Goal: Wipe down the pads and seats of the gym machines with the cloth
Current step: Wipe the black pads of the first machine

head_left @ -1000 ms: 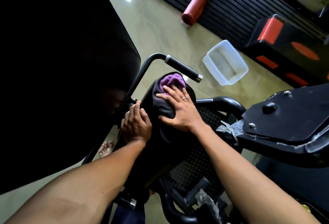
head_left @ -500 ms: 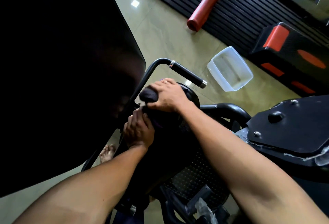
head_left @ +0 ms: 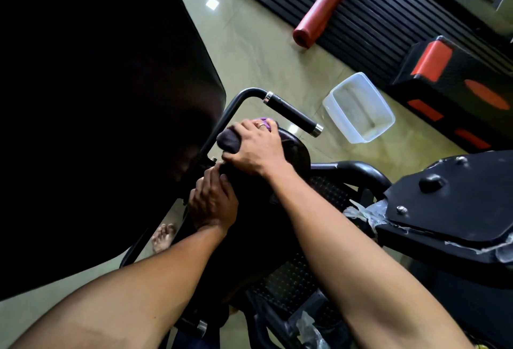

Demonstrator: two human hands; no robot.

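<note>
A narrow black seat pad of a gym machine stands in the middle of the view. My right hand grips a bunched dark purple cloth and presses it on the pad's upper end. A brighter purple fold shows past the fingertips. My left hand holds the pad's left edge lower down, fingers curled round it. A black handlebar with a rubber grip rises just behind the pad.
A large black backrest fills the left. A clear plastic tub sits on the tiled floor to the right. A red foam roller lies on a black ribbed mat. A black machine plate is at right. A bare foot shows below.
My right hand slid with the cloth from the pad's face up to its top left end and bunched the cloth. My left hand stayed on the pad's edge.
</note>
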